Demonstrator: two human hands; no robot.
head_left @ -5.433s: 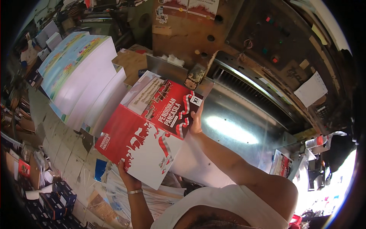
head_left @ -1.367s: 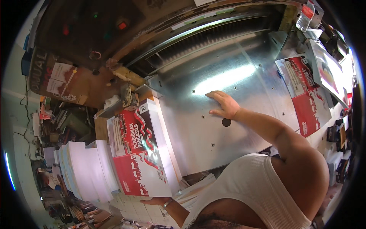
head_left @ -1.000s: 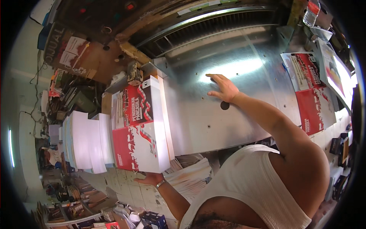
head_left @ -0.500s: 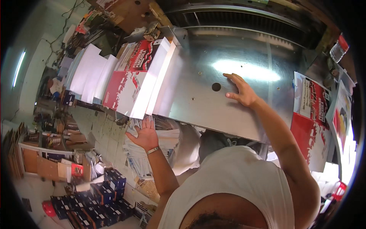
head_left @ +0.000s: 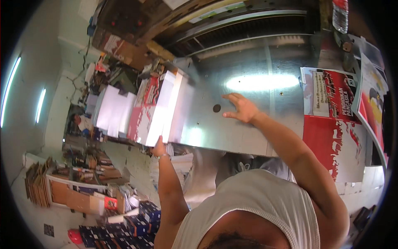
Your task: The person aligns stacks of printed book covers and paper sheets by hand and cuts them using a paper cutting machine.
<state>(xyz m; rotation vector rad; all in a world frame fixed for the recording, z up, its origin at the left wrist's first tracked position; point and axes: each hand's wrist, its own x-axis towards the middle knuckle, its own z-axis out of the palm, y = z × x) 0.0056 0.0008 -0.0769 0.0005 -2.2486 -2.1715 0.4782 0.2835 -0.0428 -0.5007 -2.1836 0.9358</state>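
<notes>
My left hand is at the near edge of a stack of red-and-white printed cover sheets on the left. One digit lies over the white paper edge, and the other fingers are hidden below it. The hand looks closed on that paper edge. My right hand is spread over the metal tabletop, right of its dark round hole, with nothing in it. Whether its fingertips touch the metal I cannot tell. Matching printed sheets lie at the table's right side.
A block of white paper stands beyond the left stack. A dark slotted machine part runs along the back. Curled colour prints rise at the far right. Dark boxes are stacked on the floor at lower left.
My left hand has gone from open, palm up, below the left stack to closing at its near edge. My right hand stays spread over the metal. The view has turned right.
</notes>
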